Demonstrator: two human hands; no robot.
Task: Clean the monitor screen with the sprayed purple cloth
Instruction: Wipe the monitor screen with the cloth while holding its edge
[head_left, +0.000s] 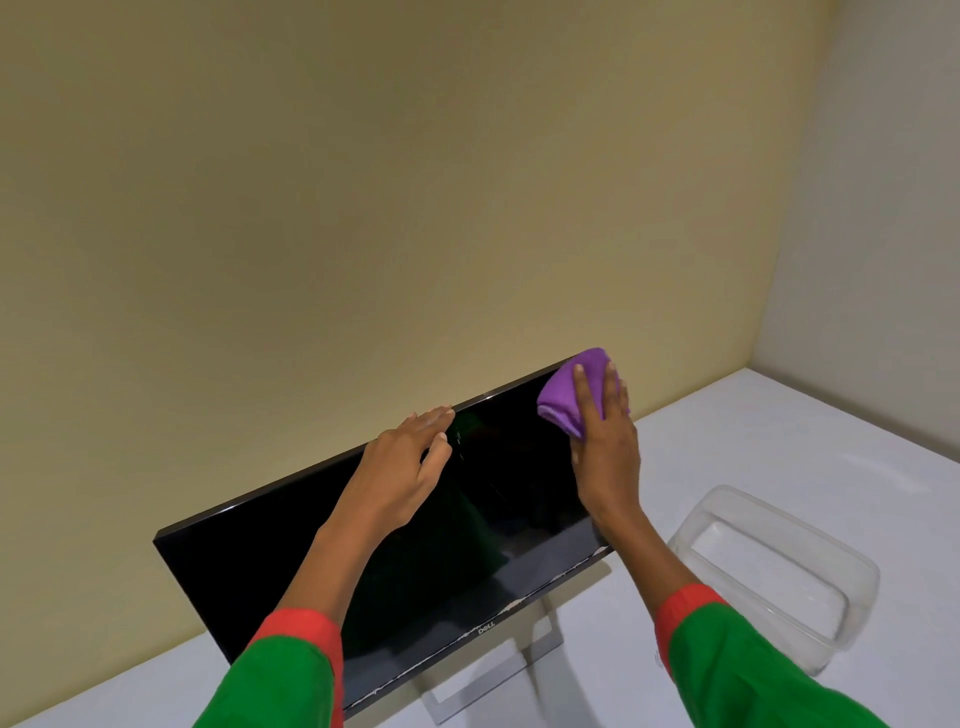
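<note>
A black monitor (249, 561) stands on a white table, its dark screen facing me and tilted in view. My right hand (608, 441) presses a bunched purple cloth (563, 395) flat against the screen's upper right corner. My left hand (410, 462) rests with fingers spread at the middle of the monitor's top edge, holding nothing. Both arms wear green sleeves with red cuffs.
A clear plastic container (779, 577) sits on the white table (831, 441) to the right of the monitor. The monitor's silver stand (498, 675) is below the screen. A beige wall (363, 208) rises close behind, meeting a side wall at the right.
</note>
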